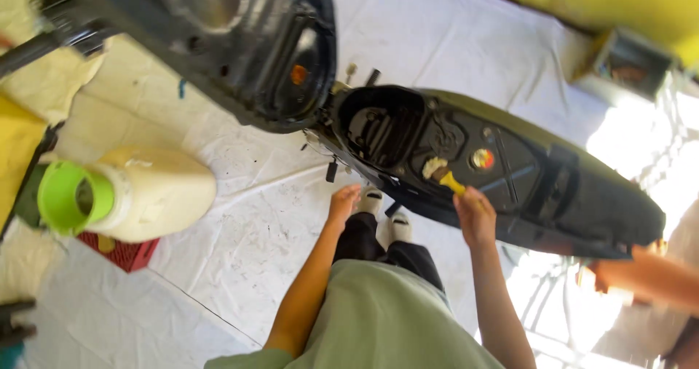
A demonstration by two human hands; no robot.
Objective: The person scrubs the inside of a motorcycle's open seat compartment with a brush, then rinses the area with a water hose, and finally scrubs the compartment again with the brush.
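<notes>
Looking down from the head camera: a person stands on a white sheet (262,223) beside a scooter with its seat raised.
Right hand: the right hand (475,212) is curled around a yellow-handled brush (445,177), fingers closed on the handle's lower end, with the pale bristle head resting on the dark panel.
Left hand: the left hand (342,203) hangs near the scooter's lower edge, fingers loosely bent and holding nothing that shows; whether it touches the bodywork I cannot tell.
Brush position: it lies on the black underseat body (524,187), between the open storage bucket (382,125) and a small round red-and-yellow cap (482,159).
Handling, as a judgement: the brush looks light and stiff in the handle, soft at the bristles; the handle's rear half is the natural place to hold it. The plastic panel looks hard and smooth, likely slick if wet.
Raised seat: the seat underside (247,41) tilts up at upper left, with an orange spot (298,73) on it.
Surroundings: a cream jug with a green funnel (69,196) lies at left, over a red crate (124,254).
Other person: another person's arm (641,278) enters from the right edge, apart from the brush.
Feet: white socks (386,216) show below the scooter.
</notes>
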